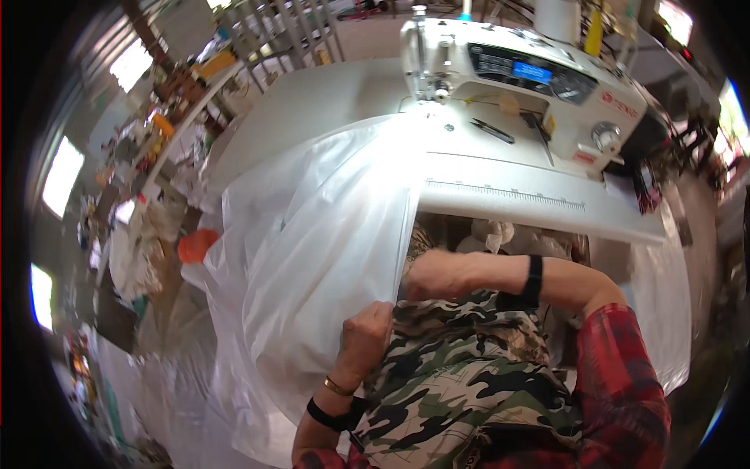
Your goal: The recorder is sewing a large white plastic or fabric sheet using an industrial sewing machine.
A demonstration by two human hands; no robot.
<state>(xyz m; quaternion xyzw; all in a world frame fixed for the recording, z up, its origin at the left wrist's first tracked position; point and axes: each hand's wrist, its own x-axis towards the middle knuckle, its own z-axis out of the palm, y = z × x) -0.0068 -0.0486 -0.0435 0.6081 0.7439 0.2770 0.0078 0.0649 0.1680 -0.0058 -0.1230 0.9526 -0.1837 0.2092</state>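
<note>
A large sheet of white sheer fabric (297, 227) drapes over the left of the sewing table and down past its front. Its far end lies under the needle area of a white sewing machine (492, 70), where a lamp glares. My left hand (366, 338) is closed, pinching the folded right edge of the fabric near my lap. Farther up, my right hand (433, 273) is curled against that same edge; its fingertips are hidden and slightly blurred. The edge runs nearly straight from the machine to my left hand.
On the sewing table (500, 168) lie black thread snips (494, 130) and another dark slim tool (539, 139). A ruler strip (508, 194) runs along the front. Left stands a cluttered shelf, with an orange-red object (198, 245) beside the fabric. A camouflage apron (469, 367) covers my lap.
</note>
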